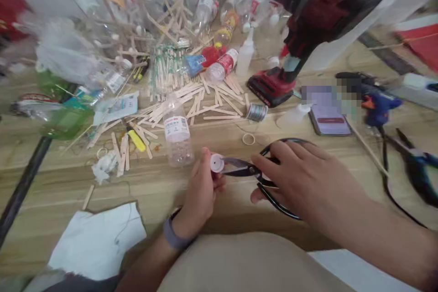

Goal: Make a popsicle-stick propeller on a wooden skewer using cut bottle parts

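My left hand (201, 187) pinches a small white bottle cap (216, 163), its hollow side turned up and a small dark spot at its middle. In my right hand (301, 169) is a pair of black-handled scissors (242, 167). Their blades are slightly apart, with the tips at the cap's right rim; whether they touch it I cannot tell. A clear plastic bottle (178, 137) with a white label stands just beyond my left hand, its top hard to make out against the sticks. A rubber band (248, 139) lies on the table past the scissors.
Wooden craft sticks (219, 105) are strewn across the middle, with many plastic bottles behind. A red cordless drill (273, 86) stands at the back right, near a wire spool (257, 112), phone (328, 114) and blue glue gun (378, 105). White paper (99, 242) lies front left.
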